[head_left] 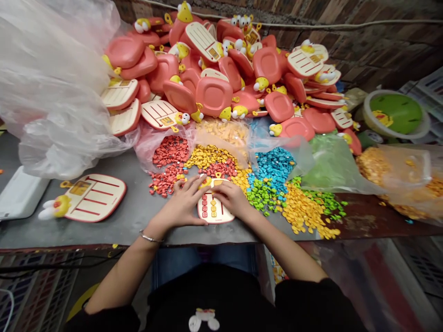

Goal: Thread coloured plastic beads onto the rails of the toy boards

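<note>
In front of me lies a cream toy board with a red rim and a yellow duck-like head at its top. Red pieces fill its left slot, and several yellow pieces sit in the middle slot. My left hand grips the board from the left, thumb at the lower edge and fingers reaching over the top. My right hand has its fingertips closed together at the upper part of the middle slot; whatever they pinch is hidden. Loose red pieces and yellow pieces lie just beyond the board.
Blue pieces, green pieces and orange-yellow pieces spill from bags on the right. Another board lies at the left beside a white box. Many red-backed boards are heaped behind. A clear plastic bag bulges at left.
</note>
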A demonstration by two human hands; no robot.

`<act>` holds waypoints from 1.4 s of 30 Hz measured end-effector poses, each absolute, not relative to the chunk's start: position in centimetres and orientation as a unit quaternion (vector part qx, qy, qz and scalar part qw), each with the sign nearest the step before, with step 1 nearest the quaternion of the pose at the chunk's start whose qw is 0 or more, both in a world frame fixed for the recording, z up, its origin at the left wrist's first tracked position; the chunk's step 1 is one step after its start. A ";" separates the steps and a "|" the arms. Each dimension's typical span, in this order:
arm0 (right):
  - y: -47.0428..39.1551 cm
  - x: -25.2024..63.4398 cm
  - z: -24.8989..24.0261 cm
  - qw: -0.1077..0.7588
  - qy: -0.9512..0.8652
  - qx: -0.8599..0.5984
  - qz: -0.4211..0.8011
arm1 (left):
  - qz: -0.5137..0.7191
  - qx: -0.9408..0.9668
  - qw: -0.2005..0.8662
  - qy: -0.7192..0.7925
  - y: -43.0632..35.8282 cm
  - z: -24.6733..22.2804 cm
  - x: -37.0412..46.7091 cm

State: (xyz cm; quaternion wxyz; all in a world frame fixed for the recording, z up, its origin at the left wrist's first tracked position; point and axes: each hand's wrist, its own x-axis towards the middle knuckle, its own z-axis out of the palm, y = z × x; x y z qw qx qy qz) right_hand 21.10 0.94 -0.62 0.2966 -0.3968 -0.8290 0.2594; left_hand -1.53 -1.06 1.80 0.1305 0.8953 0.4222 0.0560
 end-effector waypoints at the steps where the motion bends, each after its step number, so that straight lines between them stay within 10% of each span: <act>1: 1.0 20.7 -0.4 0.287 -0.833 -0.385 0.275 | 0.055 0.895 0.129 0.422 -1.1 1.8 -1.6; 6: 0.4 23.4 1.7 0.283 -0.819 -0.377 0.328 | 0.056 0.897 0.132 0.418 -1.1 2.1 -1.6; 18: 10.0 38.0 -1.2 0.226 -0.655 -0.721 -0.006 | 0.068 0.897 0.157 0.407 -1.1 2.1 -1.8; 24: 11.6 37.2 -0.3 0.202 -0.686 -0.699 0.012 | 0.074 0.896 0.159 0.407 -1.1 2.0 -1.7; 34: 3.9 29.8 2.4 0.393 -0.730 -0.545 0.127 | 0.066 0.895 0.162 0.411 -1.0 1.8 -1.7; 42: 2.7 23.6 -0.2 0.304 -0.834 -0.441 0.135 | 0.065 0.896 0.159 0.410 -1.1 2.2 -1.7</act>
